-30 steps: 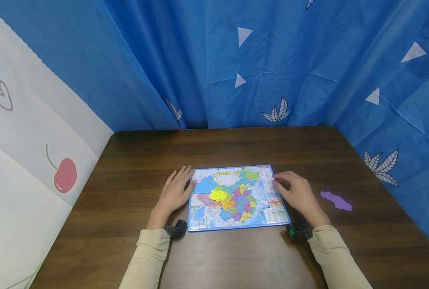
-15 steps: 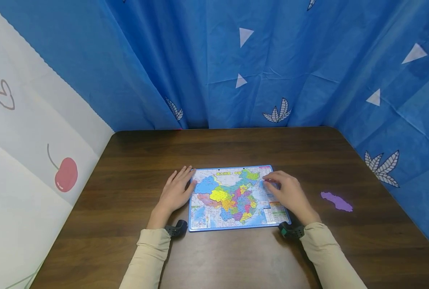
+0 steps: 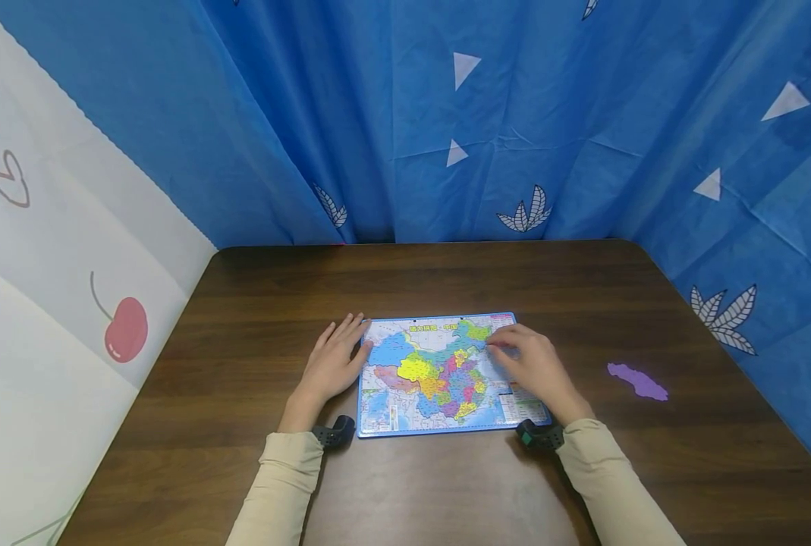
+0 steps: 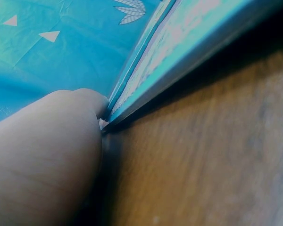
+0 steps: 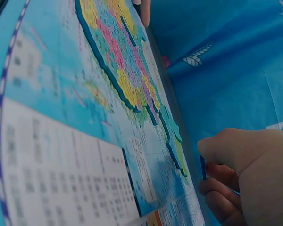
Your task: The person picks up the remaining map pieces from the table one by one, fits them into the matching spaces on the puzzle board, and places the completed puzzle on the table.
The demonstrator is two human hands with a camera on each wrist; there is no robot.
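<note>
A map puzzle board [image 3: 405, 423] with a blue border and colourful raised pieces lies on the table in the head view. My left hand [image 3: 333, 362] rests flat at its left edge, fingers straight, thumb touching the rim. Over the board's upper right part is my right hand [image 3: 533, 368], pinching a small thin puzzle piece [image 5: 203, 167] between thumb and fingers. Only the piece's dark blue edge shows in the right wrist view; its face is hidden. Near the fingertips lies the green north-eastern part of the map.
On the table to the right of the board lies a purple map-shaped piece [image 3: 637, 381]. The dark wooden table [image 3: 275, 284] meets a blue curtain [image 3: 419, 114] at the back and a white printed sheet [image 3: 50, 227] on the left.
My right hand has moved left from the board's right edge to over the map's north-eastern part, still pinching the small piece. My left hand has stayed in place.
</note>
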